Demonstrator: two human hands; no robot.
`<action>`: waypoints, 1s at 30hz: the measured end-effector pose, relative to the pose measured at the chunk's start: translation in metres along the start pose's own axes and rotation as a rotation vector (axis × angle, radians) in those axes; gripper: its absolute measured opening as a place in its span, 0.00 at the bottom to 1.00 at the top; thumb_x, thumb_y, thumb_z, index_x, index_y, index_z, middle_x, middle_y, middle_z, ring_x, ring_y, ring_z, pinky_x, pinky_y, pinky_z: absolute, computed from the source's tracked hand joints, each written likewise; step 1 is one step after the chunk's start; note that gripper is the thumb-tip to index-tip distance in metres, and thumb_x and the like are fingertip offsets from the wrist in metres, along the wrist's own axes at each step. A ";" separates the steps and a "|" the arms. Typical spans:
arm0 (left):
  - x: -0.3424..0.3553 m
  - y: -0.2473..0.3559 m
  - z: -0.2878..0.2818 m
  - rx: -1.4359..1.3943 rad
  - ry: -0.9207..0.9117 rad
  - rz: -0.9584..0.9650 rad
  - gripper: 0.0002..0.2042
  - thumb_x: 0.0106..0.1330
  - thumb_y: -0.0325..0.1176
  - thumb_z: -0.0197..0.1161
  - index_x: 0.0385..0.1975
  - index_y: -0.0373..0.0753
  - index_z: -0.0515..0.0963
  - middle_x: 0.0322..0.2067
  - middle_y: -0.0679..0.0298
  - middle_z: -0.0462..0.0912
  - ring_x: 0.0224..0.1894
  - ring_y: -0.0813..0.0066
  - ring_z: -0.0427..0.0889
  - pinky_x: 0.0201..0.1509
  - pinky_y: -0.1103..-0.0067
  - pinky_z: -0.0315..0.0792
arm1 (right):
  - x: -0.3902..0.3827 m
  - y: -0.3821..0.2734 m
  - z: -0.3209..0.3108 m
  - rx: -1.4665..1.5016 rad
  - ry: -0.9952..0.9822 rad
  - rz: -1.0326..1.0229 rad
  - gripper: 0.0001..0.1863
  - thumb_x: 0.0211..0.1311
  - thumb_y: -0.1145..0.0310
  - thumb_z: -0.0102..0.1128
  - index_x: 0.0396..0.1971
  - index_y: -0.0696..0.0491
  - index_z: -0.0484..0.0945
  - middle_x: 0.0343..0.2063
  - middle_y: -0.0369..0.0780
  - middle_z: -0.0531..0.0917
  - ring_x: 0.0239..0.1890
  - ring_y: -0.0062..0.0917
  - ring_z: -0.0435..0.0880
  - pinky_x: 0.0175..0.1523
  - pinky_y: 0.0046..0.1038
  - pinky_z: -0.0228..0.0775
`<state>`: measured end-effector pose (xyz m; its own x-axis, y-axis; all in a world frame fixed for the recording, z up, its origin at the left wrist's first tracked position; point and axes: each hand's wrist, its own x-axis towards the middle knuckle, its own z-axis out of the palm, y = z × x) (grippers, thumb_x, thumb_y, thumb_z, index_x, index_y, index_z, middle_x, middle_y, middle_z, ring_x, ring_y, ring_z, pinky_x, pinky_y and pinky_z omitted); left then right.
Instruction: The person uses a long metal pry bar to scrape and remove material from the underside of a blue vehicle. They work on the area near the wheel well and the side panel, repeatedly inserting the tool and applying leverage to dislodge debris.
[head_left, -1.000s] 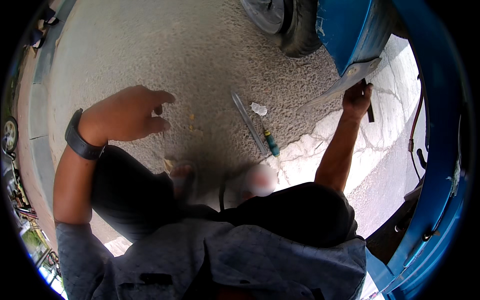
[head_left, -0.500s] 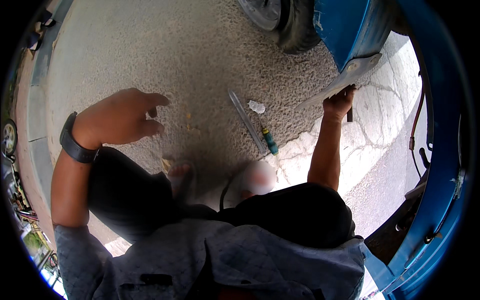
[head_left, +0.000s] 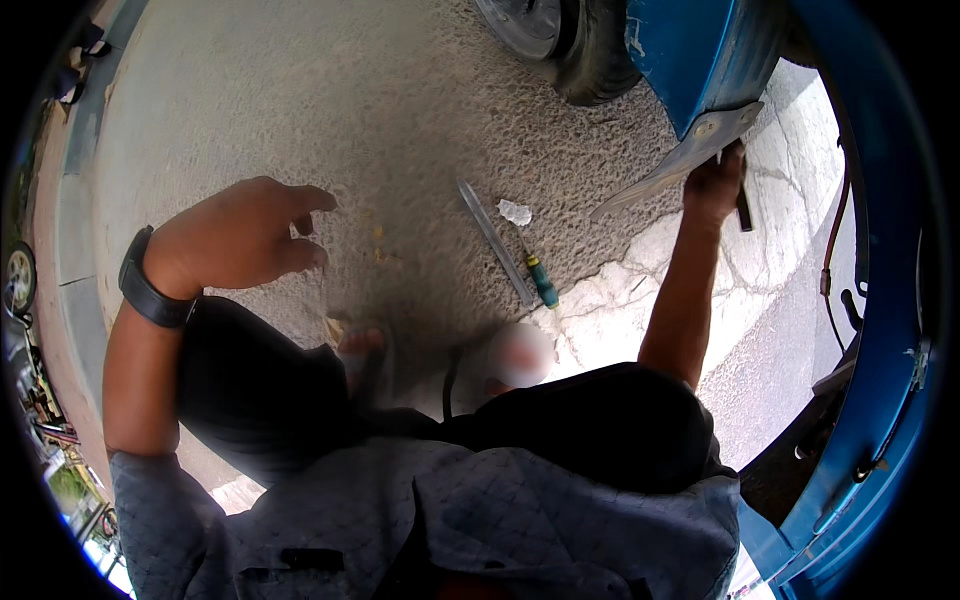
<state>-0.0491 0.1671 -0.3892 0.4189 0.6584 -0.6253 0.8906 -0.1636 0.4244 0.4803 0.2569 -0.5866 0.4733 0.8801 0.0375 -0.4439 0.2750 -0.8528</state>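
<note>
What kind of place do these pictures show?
Probably an outdoor roadside: a rough grey paved surface, a grey concrete kerb at left, and a black rubber tyre beside a blue metal vehicle panel.

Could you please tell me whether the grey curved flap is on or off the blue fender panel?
On: the grey curved flap meets the lower edge of the blue fender panel, with round fasteners showing there.
</note>
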 end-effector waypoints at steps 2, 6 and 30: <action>0.002 -0.003 0.000 0.008 0.001 0.020 0.26 0.60 0.32 0.72 0.58 0.34 0.76 0.39 0.49 0.87 0.40 0.53 0.87 0.44 0.67 0.78 | -0.035 0.043 -0.031 0.243 0.212 0.163 0.29 0.74 0.52 0.55 0.66 0.52 0.66 0.68 0.41 0.71 0.69 0.35 0.67 0.72 0.43 0.58; -0.004 -0.010 0.005 0.034 0.027 0.018 0.26 0.59 0.33 0.72 0.58 0.34 0.76 0.39 0.50 0.87 0.40 0.54 0.87 0.44 0.67 0.78 | -0.027 0.042 -0.044 0.220 -0.123 0.134 0.27 0.73 0.54 0.57 0.66 0.49 0.66 0.65 0.41 0.73 0.67 0.33 0.70 0.72 0.40 0.62; -0.017 0.001 0.004 0.018 0.020 0.019 0.26 0.61 0.33 0.71 0.59 0.34 0.75 0.39 0.50 0.87 0.39 0.55 0.87 0.43 0.68 0.79 | -0.009 -0.004 0.015 -0.011 -0.052 -0.011 0.22 0.75 0.55 0.55 0.59 0.53 0.72 0.55 0.40 0.80 0.58 0.29 0.76 0.66 0.36 0.65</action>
<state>-0.0543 0.1524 -0.3807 0.4325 0.6697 -0.6037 0.8855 -0.1892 0.4245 0.4661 0.2533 -0.5753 0.4379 0.8960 0.0737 -0.4304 0.2809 -0.8578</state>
